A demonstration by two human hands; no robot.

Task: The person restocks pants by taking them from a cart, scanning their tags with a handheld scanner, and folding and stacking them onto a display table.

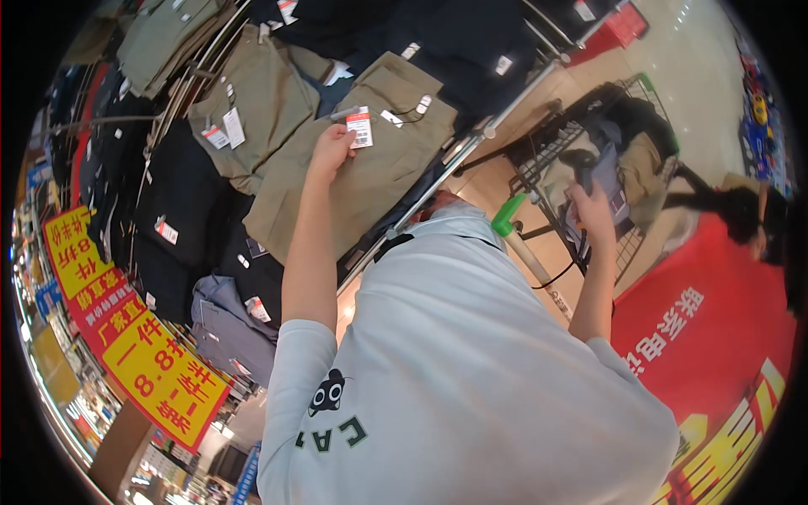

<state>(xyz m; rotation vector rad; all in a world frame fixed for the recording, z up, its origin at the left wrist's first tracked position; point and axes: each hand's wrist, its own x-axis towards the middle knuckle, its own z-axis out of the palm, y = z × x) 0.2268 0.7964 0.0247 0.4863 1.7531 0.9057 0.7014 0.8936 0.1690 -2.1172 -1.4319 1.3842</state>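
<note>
My left hand (335, 153) pinches a white and red price tag (359, 128) with a barcode between thumb and fingers. The tag lies over khaki trousers (337, 198), folded on top of a display rack. My right hand (594, 210) is wrapped round the handle of a black handheld scanner (579, 160), apart from the tag and over the side of a wire shopping cart (627, 252). More khaki trousers (252, 101) with hanging tags lie beside the first pair.
Dark folded trousers (189, 198) and a grey-blue pair (227, 316) fill the rack around. A metal rail (467, 147) edges it. Clothes (644, 164) are heaped in the cart, which has a green handle end (507, 215). Red and yellow signs (139, 337) stand left; a red banner (715, 311) is at right.
</note>
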